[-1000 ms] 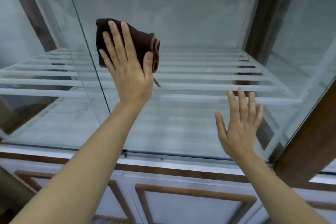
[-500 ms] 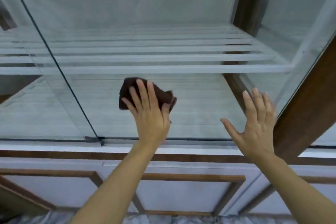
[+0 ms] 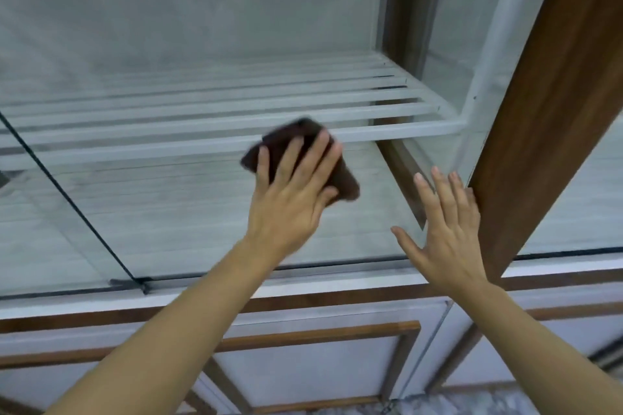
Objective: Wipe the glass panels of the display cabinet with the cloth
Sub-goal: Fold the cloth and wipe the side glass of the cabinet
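A person is standing in front of a display cabinet and reaching both bare arms toward its glass panel; behind the glass a white slatted shelf is running from left to right, and under it a pale floor of the cabinet is showing; a thick brown wooden post is leaning up along the right side, and a thin dark seam is slanting down the glass on the left; below the glass, white lower doors with brown trim are sitting side by side. The left hand is lying flat on a dark brown cloth and pressing it against the glass; the fingers are spreading apart over the cloth and pointing up and a little to the right; the cloth is folded into a small bunch, looking blurry, and its long side is slanting from upper left to lower right, just in front of the front bar of the shelf. The right hand is open beside the post with nothing in it; its fingers are straight and close together, the thumb is sticking out to the left, and the little finger is touching or nearly touching the post.
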Demonstrator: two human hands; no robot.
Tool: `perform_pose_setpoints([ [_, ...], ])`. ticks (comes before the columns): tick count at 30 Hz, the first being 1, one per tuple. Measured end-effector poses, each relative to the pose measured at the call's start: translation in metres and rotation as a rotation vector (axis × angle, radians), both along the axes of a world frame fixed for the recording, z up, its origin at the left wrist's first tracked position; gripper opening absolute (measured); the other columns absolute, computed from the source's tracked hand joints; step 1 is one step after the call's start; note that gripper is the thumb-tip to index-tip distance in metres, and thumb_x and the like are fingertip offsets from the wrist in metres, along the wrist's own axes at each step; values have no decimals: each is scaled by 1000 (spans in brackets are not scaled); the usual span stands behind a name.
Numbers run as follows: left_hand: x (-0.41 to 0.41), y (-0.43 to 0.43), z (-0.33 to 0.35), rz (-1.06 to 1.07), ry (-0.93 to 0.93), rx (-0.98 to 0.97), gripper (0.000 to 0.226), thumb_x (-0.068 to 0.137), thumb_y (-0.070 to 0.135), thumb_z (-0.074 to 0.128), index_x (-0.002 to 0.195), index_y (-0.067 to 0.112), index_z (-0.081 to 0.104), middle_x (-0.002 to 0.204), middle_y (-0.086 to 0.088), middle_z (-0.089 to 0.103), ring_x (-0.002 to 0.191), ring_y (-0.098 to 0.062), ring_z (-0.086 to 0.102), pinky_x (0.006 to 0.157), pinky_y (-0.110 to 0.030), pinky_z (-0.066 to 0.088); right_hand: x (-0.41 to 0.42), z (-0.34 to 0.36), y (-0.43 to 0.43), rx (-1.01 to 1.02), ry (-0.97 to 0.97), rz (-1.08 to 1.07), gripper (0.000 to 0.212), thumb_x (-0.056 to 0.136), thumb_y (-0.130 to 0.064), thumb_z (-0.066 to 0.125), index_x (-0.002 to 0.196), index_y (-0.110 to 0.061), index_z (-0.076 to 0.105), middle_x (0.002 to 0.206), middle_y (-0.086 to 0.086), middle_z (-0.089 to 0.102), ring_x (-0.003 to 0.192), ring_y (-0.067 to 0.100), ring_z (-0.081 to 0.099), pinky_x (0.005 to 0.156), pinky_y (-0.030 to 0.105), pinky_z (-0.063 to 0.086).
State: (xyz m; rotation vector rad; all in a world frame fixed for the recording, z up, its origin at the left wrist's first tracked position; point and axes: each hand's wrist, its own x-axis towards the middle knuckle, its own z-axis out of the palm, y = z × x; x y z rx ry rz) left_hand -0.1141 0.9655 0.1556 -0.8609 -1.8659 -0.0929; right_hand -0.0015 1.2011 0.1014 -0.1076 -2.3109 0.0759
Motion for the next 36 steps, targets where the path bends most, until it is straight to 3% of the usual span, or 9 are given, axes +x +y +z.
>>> perform_pose_setpoints([
  [3, 1, 43, 78, 20, 2, 234, 60, 105, 43, 36, 157, 17, 23, 162, -14, 19, 150, -32, 10, 121, -54, -6, 3, 1, 4, 22, -27, 20, 81, 91, -43, 56, 157, -22, 13, 166, 3, 7, 154, 27, 5, 123, 53, 12],
  [5, 4, 52, 63, 47, 9, 222, 62, 105, 44, 39, 158, 18, 20, 163, -16, 17, 150, -33, 9, 120, -55, -5, 4, 1, 7, 30, -43, 41, 80, 92, -39, 55, 157, -23, 10, 165, 3, 7, 154, 26, 4, 123, 50, 9],
  [9, 16, 32, -60, 17, 79, -315, 73, 100, 48, 54, 159, 27, 18, 166, 2, 10, 155, -23, -1, 124, -48, -9, 14, 10, 15, 69, 40, 124, 74, 93, -27, 59, 155, -19, 19, 163, 8, 16, 153, 27, 9, 125, 48, 10],
  [11, 17, 32, -67, 13, 96, -405, 72, 99, 47, 56, 158, 30, 21, 165, 5, 10, 155, -19, 1, 125, -45, -6, 21, 20, 22, 105, 166, 115, 69, 93, -25, 60, 152, -15, 26, 159, 9, 22, 152, 26, 10, 124, 50, 10],
  [14, 17, 63, 3, 9, 108, -178, 63, 102, 48, 47, 157, 29, 23, 165, 2, 13, 152, -22, 9, 123, -46, -10, 25, 37, 35, 75, 311, 44, 69, 96, -34, 57, 151, -13, 21, 157, 13, 18, 153, 22, 1, 124, 51, 3],
  [20, 30, 130, 124, 65, 31, 262, 59, 106, 46, 36, 157, 17, 27, 161, -17, 27, 150, -37, 21, 120, -59, 6, 13, 39, 54, -54, 212, -40, 86, 99, -43, 51, 156, -11, -5, 164, 13, -9, 152, 21, -15, 124, 45, -5],
  [29, 48, 126, -82, 43, -84, -91, 65, 107, 48, 35, 159, 27, 4, 167, 0, -7, 154, -22, -6, 122, -50, -5, 25, 6, 51, -139, 251, 62, 62, 103, -23, 45, 153, 0, 16, 161, 24, 16, 152, 22, -2, 125, 46, 3],
  [33, 54, 84, -124, 87, -190, -158, 64, 105, 45, 36, 159, 29, 5, 166, 3, 8, 149, -20, 7, 123, -47, -2, 33, -18, 45, -181, 218, 65, 60, 102, -22, 47, 152, -2, 21, 161, 20, 16, 153, 24, 2, 125, 49, 3],
  [36, 58, 48, -124, 94, -271, -160, 57, 106, 36, 36, 159, 27, 16, 165, 5, 15, 149, -20, 14, 123, -48, 8, 38, -42, 22, -186, 279, 44, 50, 99, -26, 52, 143, -8, 39, 152, 14, 35, 146, 32, 27, 122, 53, 11],
])
